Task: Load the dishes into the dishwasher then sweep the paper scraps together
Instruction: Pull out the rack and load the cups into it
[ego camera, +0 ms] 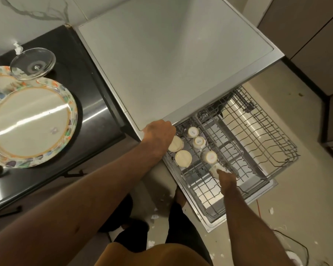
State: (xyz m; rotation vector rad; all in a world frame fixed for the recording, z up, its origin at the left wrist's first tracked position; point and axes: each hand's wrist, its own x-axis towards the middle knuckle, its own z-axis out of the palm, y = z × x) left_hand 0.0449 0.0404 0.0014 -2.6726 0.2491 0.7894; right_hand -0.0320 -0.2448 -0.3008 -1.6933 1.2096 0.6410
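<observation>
The dishwasher's upper rack (265,144) is pulled out below the grey counter (171,58). Several cream cups stand upside down in its left part. My left hand (159,134) is closed over one cream cup (176,144) at the rack's near-left corner. My right hand (226,178) holds a small white cup (214,168) down among the rack's wires, near the front edge. Another inverted cup (183,158) sits just beside the left hand's cup. Scraps of white paper (154,216) lie on the floor between my legs.
On the black stove top (69,54) at left lie a large plate (31,123) with a colourful rim, a glass lid (33,63) and a crumpled paper scrap (18,48). More scraps (271,210) and a cable (296,240) lie on the floor at right. Cabinets (315,35) stand at the far right.
</observation>
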